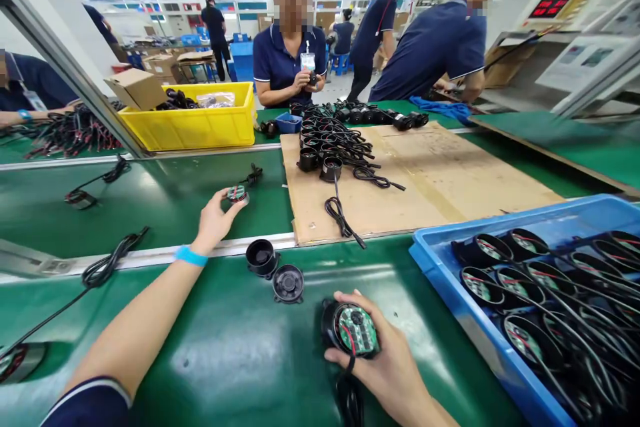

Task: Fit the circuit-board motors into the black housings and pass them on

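My left hand (216,219), with a blue band at the wrist, reaches over the green belt with its fingers closed around a small round motor (237,194) that shows a green circuit board. A dark coiled cable lies just beyond it. Nearer me, my right hand (383,340) grips a black round housing (327,323). Inside that housing sits a green circuit board (357,330) with red wires, and a black cable (349,400) hangs below. Between the hands, two black plastic housings (261,257) rest on the green table, one showing its cavity, the other a flat ribbed face.
At right a blue tray (420,250) holds several cabled housings. Cardboard (425,180) ahead carries a row of more. A yellow bin (193,127) stands at the back left. Other motors with cables (80,199) lie on the left belt. Co-workers are across the table.
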`<action>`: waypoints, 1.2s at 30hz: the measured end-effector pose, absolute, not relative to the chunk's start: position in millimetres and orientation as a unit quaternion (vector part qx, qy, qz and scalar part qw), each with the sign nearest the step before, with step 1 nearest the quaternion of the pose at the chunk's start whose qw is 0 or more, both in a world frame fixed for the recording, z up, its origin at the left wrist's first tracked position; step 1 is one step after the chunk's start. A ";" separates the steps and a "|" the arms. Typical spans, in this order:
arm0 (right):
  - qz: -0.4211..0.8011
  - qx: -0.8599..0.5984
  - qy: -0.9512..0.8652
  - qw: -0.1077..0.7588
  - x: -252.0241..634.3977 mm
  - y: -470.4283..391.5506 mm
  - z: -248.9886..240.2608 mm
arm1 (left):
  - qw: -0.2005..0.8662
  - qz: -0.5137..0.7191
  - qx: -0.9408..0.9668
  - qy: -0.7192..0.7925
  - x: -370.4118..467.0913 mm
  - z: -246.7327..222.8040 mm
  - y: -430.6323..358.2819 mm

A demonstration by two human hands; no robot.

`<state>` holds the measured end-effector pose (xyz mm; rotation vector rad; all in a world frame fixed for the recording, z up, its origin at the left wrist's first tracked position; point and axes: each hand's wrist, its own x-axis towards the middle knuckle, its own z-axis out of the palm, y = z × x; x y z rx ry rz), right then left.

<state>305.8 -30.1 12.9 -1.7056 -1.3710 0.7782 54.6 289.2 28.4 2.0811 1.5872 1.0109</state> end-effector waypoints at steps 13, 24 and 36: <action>0.352 -0.640 -0.604 0.319 309.3 -33.6 14.9 | 0.020 0.345 0.777 0.526 -87.3 15.7 76.9; 0.031 -0.694 -0.621 0.363 311.4 -49.7 39.5 | 0.442 0.202 0.835 0.257 104.0 12.8 40.3; -0.162 -0.710 -0.635 0.256 266.2 -36.1 54.6 | 0.367 0.247 0.833 0.332 123.7 0.6 40.3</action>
